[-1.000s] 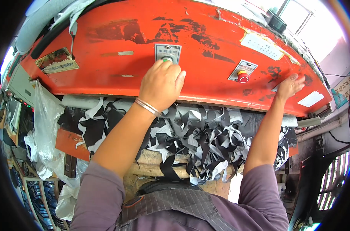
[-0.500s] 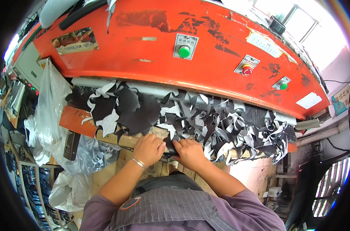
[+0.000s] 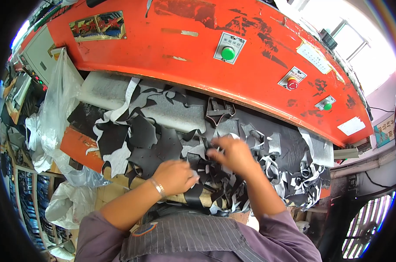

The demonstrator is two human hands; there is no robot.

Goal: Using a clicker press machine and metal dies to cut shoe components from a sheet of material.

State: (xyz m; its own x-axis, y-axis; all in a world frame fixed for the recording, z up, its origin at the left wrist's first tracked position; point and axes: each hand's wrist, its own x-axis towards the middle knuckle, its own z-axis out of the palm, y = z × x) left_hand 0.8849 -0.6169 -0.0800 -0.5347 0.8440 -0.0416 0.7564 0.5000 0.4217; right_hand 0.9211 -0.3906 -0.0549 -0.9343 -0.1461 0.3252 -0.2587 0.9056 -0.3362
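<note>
My left hand (image 3: 174,178) is curled at the near edge of the bed, its fingertips closed on a small pale scrap (image 3: 195,175). My right hand (image 3: 236,156) reaches farther in, thumb and forefinger apart beside dark strips of leather-like offcut; nothing shows clearly between them. Large black sheet remnants (image 3: 161,146) with cut-out edges lie left of my hands. To the right, black-and-white scraps (image 3: 294,183) are heaped along the front edge. A metal cutting die (image 3: 219,112) sits on the black sheet material (image 3: 261,122) beyond my right hand.
A red press beam (image 3: 172,56) spans the far side, carrying a green button (image 3: 228,53), a red stop knob (image 3: 292,83) and a second green button (image 3: 327,106). Clear plastic bags (image 3: 58,109) hang at the left, above a white sack (image 3: 71,205). Shelves (image 3: 25,196) stand beyond.
My right hand has moved up and forward from the near edge. Many scraps have shifted nearer and right, uncovering the cutting die and sheet behind. My view has shifted slightly.
</note>
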